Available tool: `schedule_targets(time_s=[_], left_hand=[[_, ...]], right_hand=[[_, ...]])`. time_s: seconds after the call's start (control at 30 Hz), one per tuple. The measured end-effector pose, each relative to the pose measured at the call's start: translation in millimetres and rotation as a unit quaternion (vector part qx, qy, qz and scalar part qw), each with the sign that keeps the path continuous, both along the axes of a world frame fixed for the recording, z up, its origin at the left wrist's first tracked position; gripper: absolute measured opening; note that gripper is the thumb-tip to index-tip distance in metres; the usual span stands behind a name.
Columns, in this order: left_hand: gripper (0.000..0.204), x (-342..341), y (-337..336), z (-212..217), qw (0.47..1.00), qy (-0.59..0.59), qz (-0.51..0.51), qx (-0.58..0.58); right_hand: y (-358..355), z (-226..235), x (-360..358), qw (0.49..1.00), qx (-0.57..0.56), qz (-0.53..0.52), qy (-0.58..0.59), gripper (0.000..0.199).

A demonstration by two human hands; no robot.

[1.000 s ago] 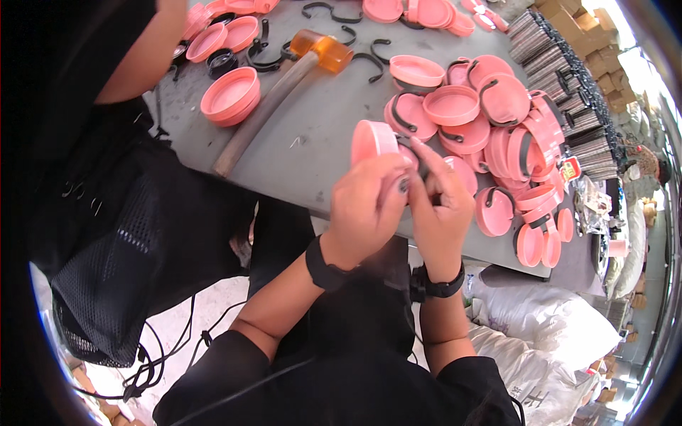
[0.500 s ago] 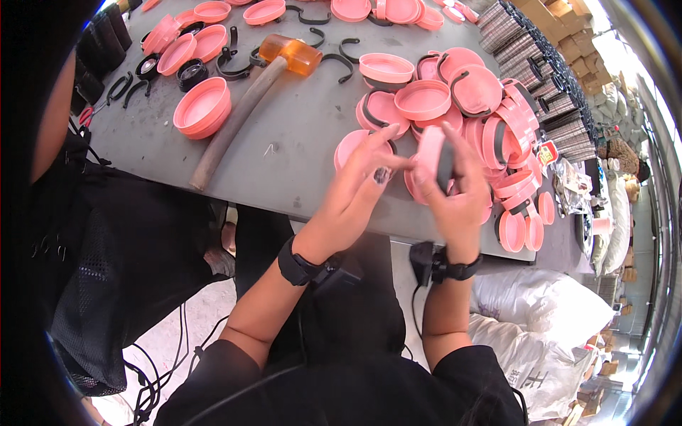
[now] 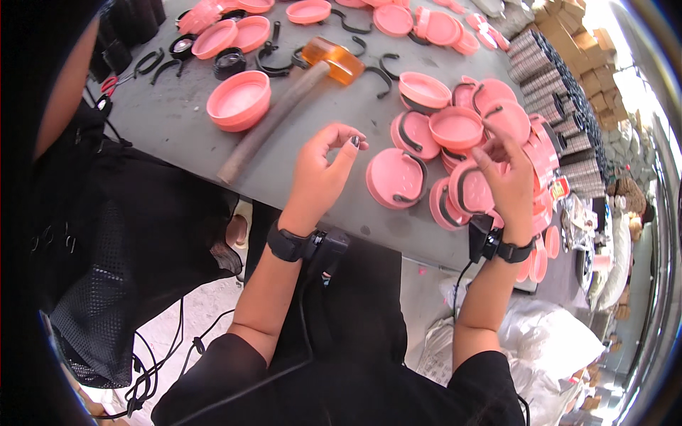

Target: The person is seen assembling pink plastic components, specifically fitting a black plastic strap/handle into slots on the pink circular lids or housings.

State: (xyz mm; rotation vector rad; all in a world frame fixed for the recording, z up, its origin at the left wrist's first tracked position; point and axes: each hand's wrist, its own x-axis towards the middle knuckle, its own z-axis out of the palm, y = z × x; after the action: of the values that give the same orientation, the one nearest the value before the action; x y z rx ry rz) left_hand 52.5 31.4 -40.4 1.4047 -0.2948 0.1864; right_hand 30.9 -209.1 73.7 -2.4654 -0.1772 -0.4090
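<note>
My left hand (image 3: 323, 170) is raised above the grey table with its fingers curled, thumb tip against the fingertips; anything between them is too small to make out. Over the right-hand pile, my right hand (image 3: 511, 181) has thumb and fingers apart, close to the lids, and I cannot tell whether it touches one. Between the hands lies a round pink lid (image 3: 394, 176) with a curved dark handle strap (image 3: 419, 174) along its side. Behind it are another strapped pink lid (image 3: 415, 133) and a plain pink lid (image 3: 456, 128). A wooden-handled mallet with an amber head (image 3: 334, 60) rests farther left.
Left of the mallet is a stack of pink lids (image 3: 239, 101), with black rings (image 3: 229, 62) and loose dark straps (image 3: 167, 69) beyond. Red-handled scissors (image 3: 109, 86) lie at far left. Stacked cylinders (image 3: 561, 99) line the right side. A person's dark clothing (image 3: 128, 241) borders the left.
The pink lid with a dark strap held between my hands is out of them. My hands have moved apart, the right one over the pile. The view has shifted, moving the table contents rightward.
</note>
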Motion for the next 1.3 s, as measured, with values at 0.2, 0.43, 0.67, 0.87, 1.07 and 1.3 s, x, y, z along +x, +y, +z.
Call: schedule_targets(time_s=[0.2, 0.43, 0.67, 0.87, 1.07, 1.3], left_hand=[[0.013, 2.6, 6.3, -27.5, 0.996, 0.057, 0.039, 0.054], [0.013, -1.9, 3.5, -15.9, 0.967, -0.050, 0.070, 0.238], [0.010, 3.1, 1.5, -7.6, 0.961, -0.032, 0.067, 0.265], [0.010, 6.2, 4.0, -7.1, 0.962, -0.024, 0.048, 0.269], [0.010, 9.2, 0.5, -7.5, 0.961, -0.039, 0.049, 0.270], [0.011, 6.8, 0.6, -7.8, 0.962, -0.052, 0.058, 0.264]], right_hand=[[24.5, 20.0, 159.5, 0.987, -0.103, 0.106, 0.059, 0.044], [17.2, -34.8, 333.1, 0.946, -0.314, -0.016, 0.075, 0.072], [51.2, -51.1, 386.4, 0.947, -0.295, -0.112, 0.063, 0.089], [39.1, -52.1, 399.6, 0.935, -0.232, -0.243, 0.113, 0.086], [-18.3, -82.6, 444.8, 0.988, -0.102, -0.034, 0.114, 0.057], [15.2, -78.1, 422.3, 0.964, -0.245, -0.047, 0.093, 0.049]])
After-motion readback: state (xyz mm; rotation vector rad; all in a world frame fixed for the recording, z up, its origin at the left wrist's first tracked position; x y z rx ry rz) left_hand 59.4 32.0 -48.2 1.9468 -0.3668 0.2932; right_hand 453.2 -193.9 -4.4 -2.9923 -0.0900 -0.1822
